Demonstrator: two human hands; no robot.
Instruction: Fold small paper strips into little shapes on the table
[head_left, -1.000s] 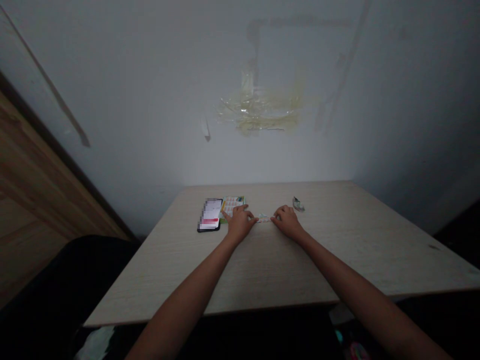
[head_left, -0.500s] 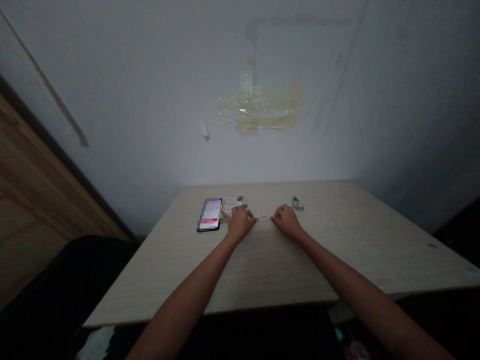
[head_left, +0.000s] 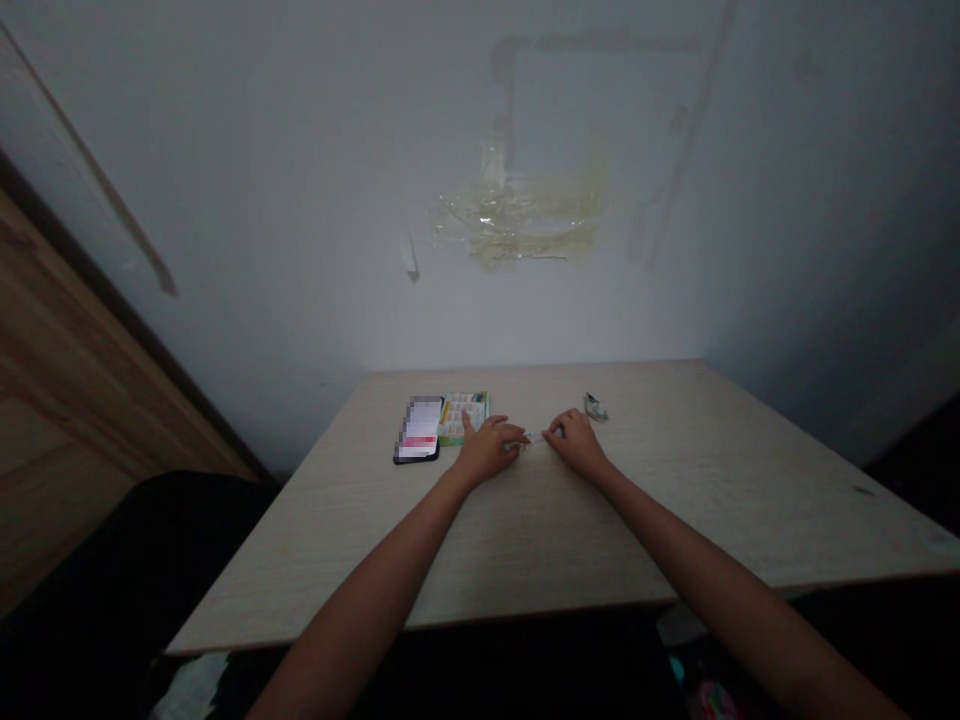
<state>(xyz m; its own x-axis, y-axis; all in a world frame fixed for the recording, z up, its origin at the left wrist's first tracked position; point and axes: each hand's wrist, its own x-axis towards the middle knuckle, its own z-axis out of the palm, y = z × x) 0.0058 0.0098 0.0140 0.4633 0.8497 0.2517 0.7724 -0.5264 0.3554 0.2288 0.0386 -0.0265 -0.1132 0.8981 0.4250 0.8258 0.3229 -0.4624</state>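
Our left hand (head_left: 489, 450) is now sitting a little farther right than half a second ago, its fingers spreading over the left end of a small printed strip (head_left: 535, 438) and uncovering more of a printed card (head_left: 463, 415). With our right hand (head_left: 576, 440) we are pinching the strip's right end between thumb and fingertips; whether our left fingers are gripping or only touching, we cannot tell.

The strip is lying between our hands, its long axis running left to right, roughly along the table's near edge, the right end angling slightly away from us. Our fingers are hiding both its ends.

Just left of our left hand the card is lying with its long side pointing away from us, and a phone (head_left: 420, 428) is resting beside it. Beyond our right hand a crumpled scrap (head_left: 595, 407) is lying near. Broad stretches of table (head_left: 525, 540) are reaching from us to the near edge and rightward to the slanting side; the far edge is meeting the wall (head_left: 300, 200).
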